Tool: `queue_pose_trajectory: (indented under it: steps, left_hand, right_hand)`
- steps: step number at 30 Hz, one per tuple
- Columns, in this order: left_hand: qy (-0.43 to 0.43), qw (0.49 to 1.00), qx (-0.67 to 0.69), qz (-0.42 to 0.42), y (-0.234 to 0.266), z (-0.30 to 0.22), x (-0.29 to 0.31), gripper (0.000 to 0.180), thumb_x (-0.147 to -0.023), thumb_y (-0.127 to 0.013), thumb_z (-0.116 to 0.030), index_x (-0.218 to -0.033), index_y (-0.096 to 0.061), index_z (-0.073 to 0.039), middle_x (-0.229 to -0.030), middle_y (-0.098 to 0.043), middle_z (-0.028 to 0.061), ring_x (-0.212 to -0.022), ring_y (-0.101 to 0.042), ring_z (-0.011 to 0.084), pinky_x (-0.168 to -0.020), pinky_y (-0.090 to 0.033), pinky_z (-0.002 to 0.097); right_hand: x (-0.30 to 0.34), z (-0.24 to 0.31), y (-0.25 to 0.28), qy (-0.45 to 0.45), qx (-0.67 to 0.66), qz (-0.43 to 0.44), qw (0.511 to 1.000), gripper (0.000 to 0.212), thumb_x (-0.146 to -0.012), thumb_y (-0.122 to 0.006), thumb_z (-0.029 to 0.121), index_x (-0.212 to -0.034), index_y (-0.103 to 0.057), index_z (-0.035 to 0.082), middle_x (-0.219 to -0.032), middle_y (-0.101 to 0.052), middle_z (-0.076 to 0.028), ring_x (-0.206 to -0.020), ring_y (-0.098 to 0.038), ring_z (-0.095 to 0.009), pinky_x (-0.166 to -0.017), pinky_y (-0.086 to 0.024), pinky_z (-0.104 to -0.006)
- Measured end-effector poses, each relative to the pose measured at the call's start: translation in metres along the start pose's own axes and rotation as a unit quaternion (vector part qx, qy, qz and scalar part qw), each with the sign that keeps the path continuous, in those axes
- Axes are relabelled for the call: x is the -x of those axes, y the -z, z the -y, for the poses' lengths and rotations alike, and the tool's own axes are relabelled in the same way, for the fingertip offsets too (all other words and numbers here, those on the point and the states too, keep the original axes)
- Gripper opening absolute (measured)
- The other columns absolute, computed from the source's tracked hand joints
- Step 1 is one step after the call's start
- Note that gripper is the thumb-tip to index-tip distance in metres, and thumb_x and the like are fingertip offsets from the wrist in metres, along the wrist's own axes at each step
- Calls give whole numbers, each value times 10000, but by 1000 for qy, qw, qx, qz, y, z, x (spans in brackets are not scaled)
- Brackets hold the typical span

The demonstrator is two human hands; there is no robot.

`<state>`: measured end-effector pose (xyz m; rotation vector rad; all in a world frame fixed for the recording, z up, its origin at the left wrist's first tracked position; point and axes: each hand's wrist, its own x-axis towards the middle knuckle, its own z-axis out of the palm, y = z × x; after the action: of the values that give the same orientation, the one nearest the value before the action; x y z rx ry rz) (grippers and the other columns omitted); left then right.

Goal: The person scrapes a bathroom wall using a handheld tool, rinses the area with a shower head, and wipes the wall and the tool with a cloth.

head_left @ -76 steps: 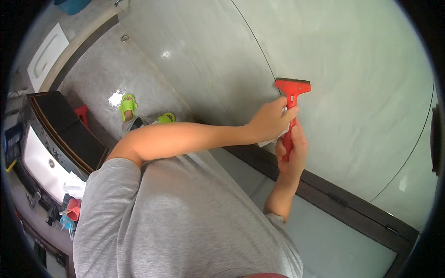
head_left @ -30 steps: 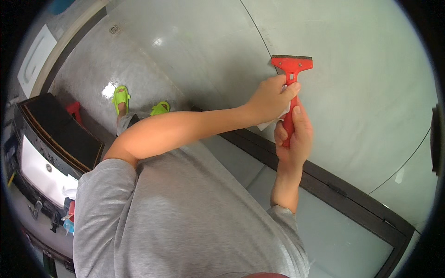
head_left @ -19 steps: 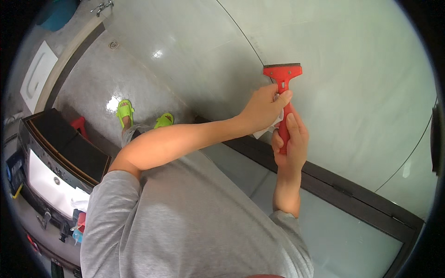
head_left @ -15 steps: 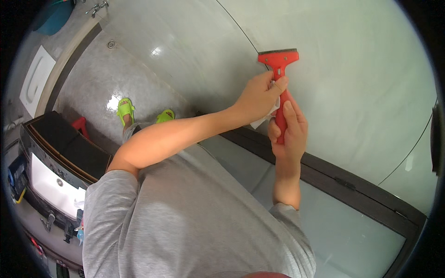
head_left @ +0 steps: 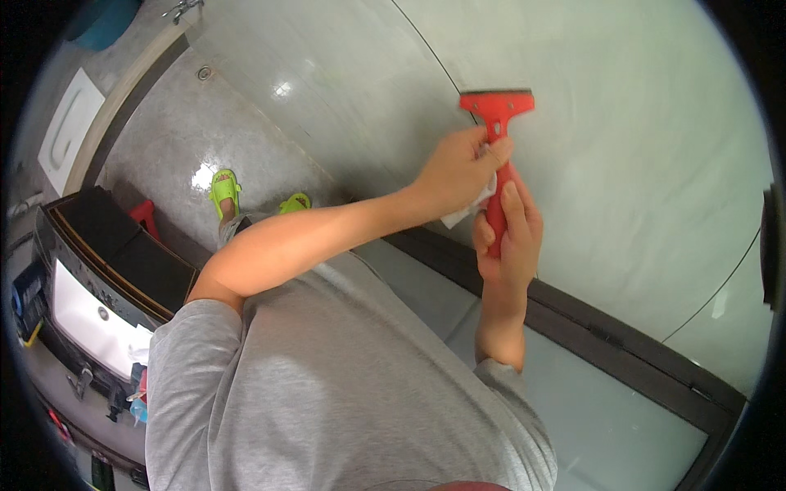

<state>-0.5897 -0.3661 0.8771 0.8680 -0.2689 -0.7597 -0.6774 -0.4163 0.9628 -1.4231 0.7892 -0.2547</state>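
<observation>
A red scraper with a wide head and a dark blade edge is held up in front of the pale wall, blade pointing away from me. My right hand wraps round the lower handle, thumb lying along it. Higher up, my left hand is closed at the scraper's neck, its thumb and fingertips against the red plastic. A crumpled white tissue sticks out below the left palm, partly hidden by that hand. Whether the blade touches the wall I cannot tell.
A dark door frame with a frosted panel runs along the lower right. To the left are a white washbasin, a dark counter edge and a red stool. Green slippers stand on the wet grey floor.
The scraper and both hands have shifted very slightly to the right in the picture, and the view has turned a little. My grip looks the same.
</observation>
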Motion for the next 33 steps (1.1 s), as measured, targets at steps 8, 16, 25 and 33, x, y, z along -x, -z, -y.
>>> queue_pose_trajectory:
  steps: [8,16,25,33]
  left_hand:
    - [-16,1000,-11,-1,9,-6,-3,364,-986,-527,-387,-905,-600,-39,-717,-537,-27,-634,-453,54,-566,-407,265]
    - [-29,999,-40,-14,15,-17,-1,368,-967,-537,-371,-816,-565,-36,-669,-514,-10,-598,-451,67,-543,-385,269]
    - [-32,999,-15,-29,20,-22,-4,410,-958,-533,-388,-763,-528,-27,-642,-471,-8,-604,-442,83,-529,-385,300]
    - [-58,998,-7,-23,28,-25,-6,417,-958,-530,-375,-719,-506,-35,-638,-476,-3,-598,-436,86,-533,-374,305]
  right_hand:
    - [-1,-2,-14,4,4,4,1000,394,-993,-526,218,-1320,-521,-1,-776,-588,-40,-452,-433,-63,-381,-323,-202]
    - [1,2,-27,14,17,-1,1000,407,-995,-507,217,-1331,-501,-13,-794,-591,-42,-455,-432,-59,-383,-327,-201]
    - [-2,2,-37,14,34,-7,999,416,-1000,-482,237,-1329,-495,-17,-780,-586,-38,-450,-430,-62,-379,-328,-208]
    - [-6,3,-42,23,38,18,999,430,-996,-490,245,-1326,-485,-32,-769,-575,-33,-455,-428,-62,-379,-327,-212]
